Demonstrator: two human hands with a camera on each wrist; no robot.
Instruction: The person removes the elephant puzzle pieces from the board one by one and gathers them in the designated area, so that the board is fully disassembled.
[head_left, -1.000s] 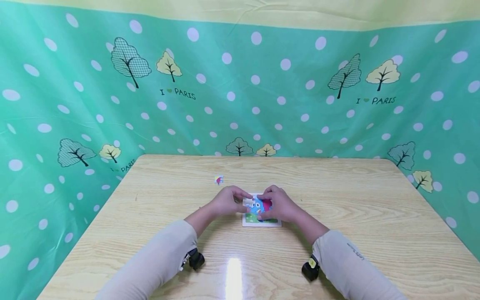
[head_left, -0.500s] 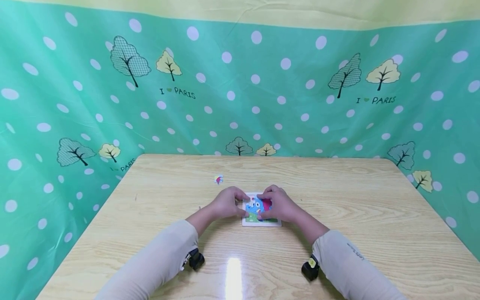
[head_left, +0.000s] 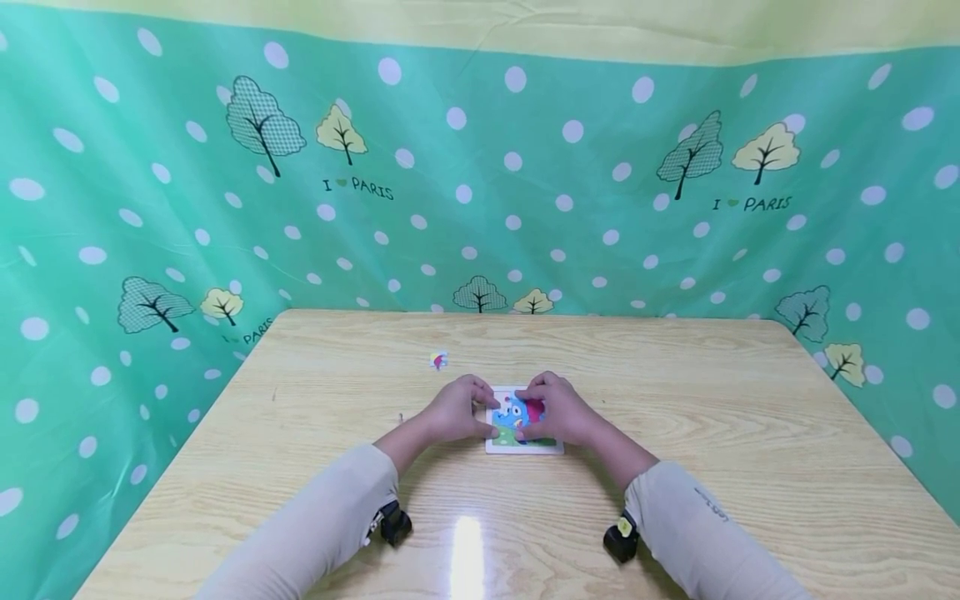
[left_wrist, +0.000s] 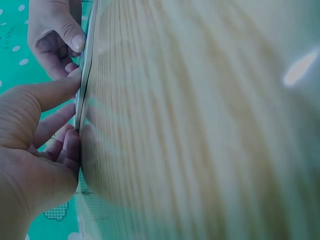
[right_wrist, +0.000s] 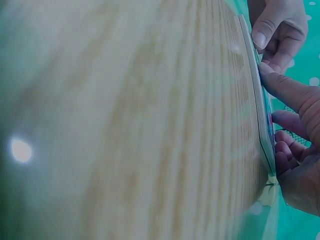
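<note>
- I am resting both hands on a white-rimmed puzzle board (head_left: 524,449), which is lying flat on the tabletop (head_left: 675,375) just below the centre of the frame.
- My left hand (head_left: 453,410) is coming in from the lower left; its thumb and forefinger are standing spread apart, their tips touching the board's left side, the forefinger above and the thumb below. I am not closing them round anything.
- My right hand (head_left: 562,410) is covering part of the board's right side; its thumb and forefinger are also staying apart, tips touching the picture, while the other fingers are curling loosely in the right wrist view.
- Between my hands a blue cartoon animal (head_left: 513,412) is showing on the board, with red toward the right and a green strip along the bottom.
- A small jigsaw piece (head_left: 438,360), partly red and yellow, is lying by itself above my left hand, left of the frame's centre and well apart from the board.
- I am wearing pale sleeves (head_left: 330,517), and a black camera (head_left: 395,525) is sitting at each wrist, low in the frame.
- A bright reflection (head_left: 468,554) is shining at the bottom centre.
- Behind the tabletop a green dotted cloth (head_left: 570,167) with printed trees is filling the upper frame.
</note>
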